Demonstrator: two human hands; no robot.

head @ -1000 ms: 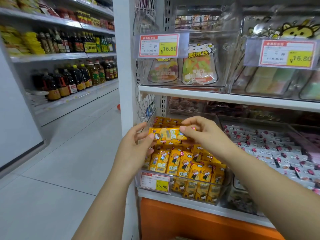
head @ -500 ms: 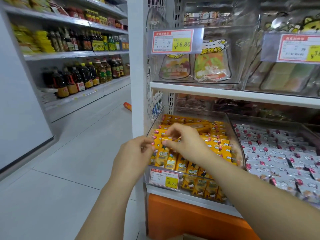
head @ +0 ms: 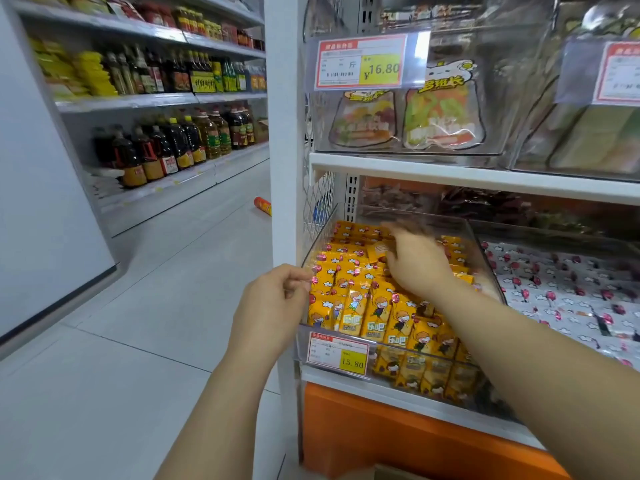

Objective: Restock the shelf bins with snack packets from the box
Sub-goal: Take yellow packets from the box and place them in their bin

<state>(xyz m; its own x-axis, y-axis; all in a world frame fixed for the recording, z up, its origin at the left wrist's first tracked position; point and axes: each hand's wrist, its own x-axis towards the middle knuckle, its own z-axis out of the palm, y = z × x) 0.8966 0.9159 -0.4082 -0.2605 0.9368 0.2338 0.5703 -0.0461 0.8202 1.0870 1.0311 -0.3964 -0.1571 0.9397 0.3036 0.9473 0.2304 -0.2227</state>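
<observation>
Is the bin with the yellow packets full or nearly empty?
Full: yellow packets fill the clear bin, rising above its front wall.

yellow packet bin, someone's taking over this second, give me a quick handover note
Left hand: fingers curled just outside the front left corner of the yellow packet bin, with nothing visible in it.
Right hand: reaching into the bin over the yellow packets. It is blurred, so I cannot tell whether it grips one.
Done: the bin is well filled, with packets stacked up to its front wall.
Left: the box is not clearly in view, so the remaining stock is unknown. Check it, then keep filling. The bin to the right holds white packets.
</observation>
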